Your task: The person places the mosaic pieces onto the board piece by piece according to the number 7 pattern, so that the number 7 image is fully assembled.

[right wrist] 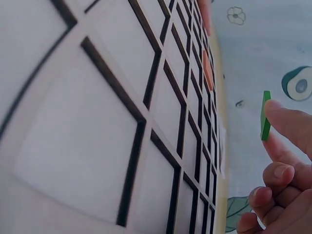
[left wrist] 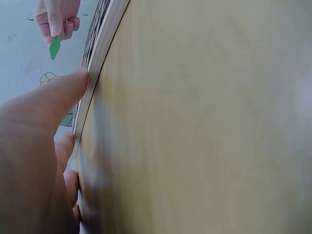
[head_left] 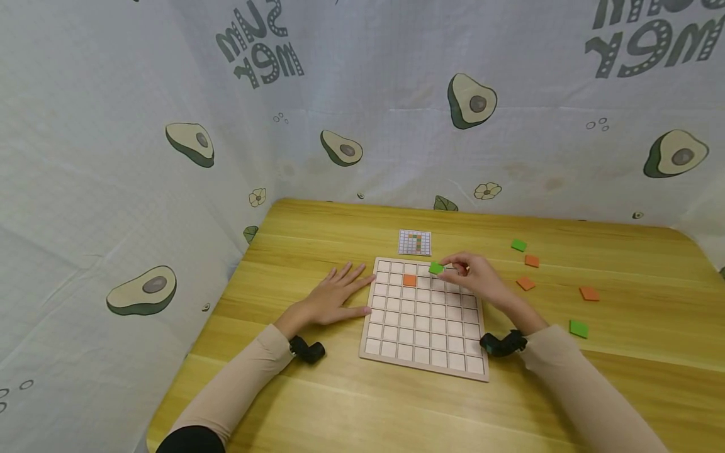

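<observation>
A pale wooden grid board [head_left: 421,322] with white square cells lies on the table. One orange square tile [head_left: 410,280] sits in a cell near its top left. My right hand [head_left: 478,277] pinches a green square tile [head_left: 435,268] between thumb and finger, held above the far edge of the board. In the right wrist view that green tile [right wrist: 265,115] stands on edge, apart from the board. Flat on the table, my left hand [head_left: 328,297] has its fingers spread. Its thumb [left wrist: 73,85] and a fingertip touch the board's left side.
A small printed card [head_left: 415,242] with a coloured grid pattern lies beyond the board. To the right are loose tiles, including a green tile [head_left: 578,328], another green tile [head_left: 518,245] and an orange tile [head_left: 589,294]. A patterned curtain [head_left: 396,170] hangs behind the table.
</observation>
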The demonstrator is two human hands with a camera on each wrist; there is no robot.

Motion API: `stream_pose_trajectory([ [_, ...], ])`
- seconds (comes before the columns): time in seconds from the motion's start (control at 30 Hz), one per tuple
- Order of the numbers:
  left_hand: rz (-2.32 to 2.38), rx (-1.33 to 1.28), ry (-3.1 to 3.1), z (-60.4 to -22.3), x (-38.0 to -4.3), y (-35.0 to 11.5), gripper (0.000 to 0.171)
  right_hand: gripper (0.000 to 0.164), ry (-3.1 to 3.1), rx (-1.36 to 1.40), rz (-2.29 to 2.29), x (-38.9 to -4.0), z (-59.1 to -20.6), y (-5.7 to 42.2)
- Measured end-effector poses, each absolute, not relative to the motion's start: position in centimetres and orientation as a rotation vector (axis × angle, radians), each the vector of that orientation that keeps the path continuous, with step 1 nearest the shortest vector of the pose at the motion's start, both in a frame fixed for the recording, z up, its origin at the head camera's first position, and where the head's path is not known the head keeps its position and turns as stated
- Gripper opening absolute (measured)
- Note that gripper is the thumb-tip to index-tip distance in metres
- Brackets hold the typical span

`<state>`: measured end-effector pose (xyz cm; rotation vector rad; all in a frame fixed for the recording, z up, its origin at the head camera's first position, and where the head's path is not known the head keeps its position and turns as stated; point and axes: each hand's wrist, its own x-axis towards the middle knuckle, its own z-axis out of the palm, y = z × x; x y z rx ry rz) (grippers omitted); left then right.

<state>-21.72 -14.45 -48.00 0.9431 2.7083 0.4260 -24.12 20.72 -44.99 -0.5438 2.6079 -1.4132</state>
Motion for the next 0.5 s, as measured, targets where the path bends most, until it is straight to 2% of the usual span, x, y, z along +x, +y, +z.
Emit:
stream_pose_trajectory([
  [0.5,0.436,0.932,2.701,-48.1,-21.7,-14.5,0.076,0.027,2.487,-0.596,-1.438,-24.1,-46.2,19.8],
])
